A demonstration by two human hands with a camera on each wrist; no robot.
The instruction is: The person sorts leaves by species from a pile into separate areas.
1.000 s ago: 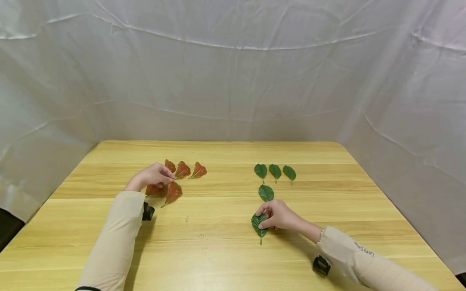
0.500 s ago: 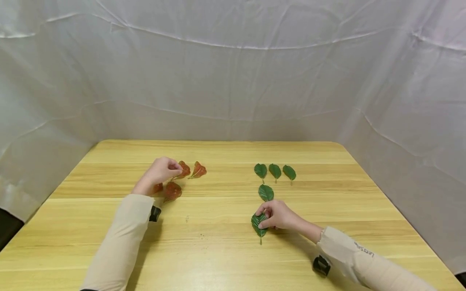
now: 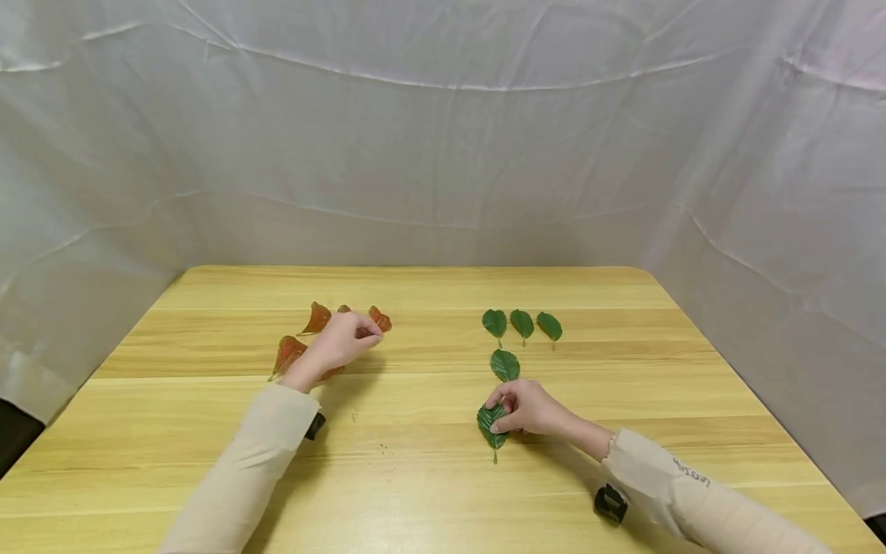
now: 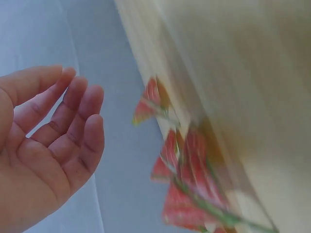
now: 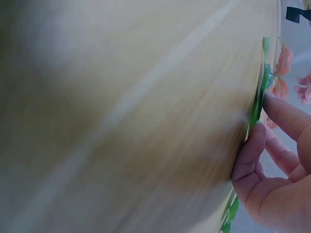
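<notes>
My left hand (image 3: 339, 342) hovers over the red leaves, its fingertips near the rightmost red leaf (image 3: 381, 317). Fingers loosely bent with nothing between them, the same hand (image 4: 53, 141) shows in the left wrist view beside several red leaves (image 4: 194, 189). Two more red leaves, one at the back left (image 3: 317, 317) and one nearer (image 3: 289, 352), lie partly bared; others are half hidden under the hand. My right hand (image 3: 536, 409) pinches a green leaf (image 3: 487, 425) against the table between thumb and finger, its stem toward me. Directly behind it lies another green leaf (image 3: 504, 365).
Three green leaves form a row farther back, left (image 3: 494, 322), middle (image 3: 522, 324) and right (image 3: 550, 326). The wooden table (image 3: 415, 477) ends at a pale cloth curtain (image 3: 443, 169) behind and on both sides. Small dark specks dot the tabletop's middle.
My left hand has moved rightward along the red leaves, from the left ones to the rightmost, baring those on the left. The right hand and its green leaf have stayed put.
</notes>
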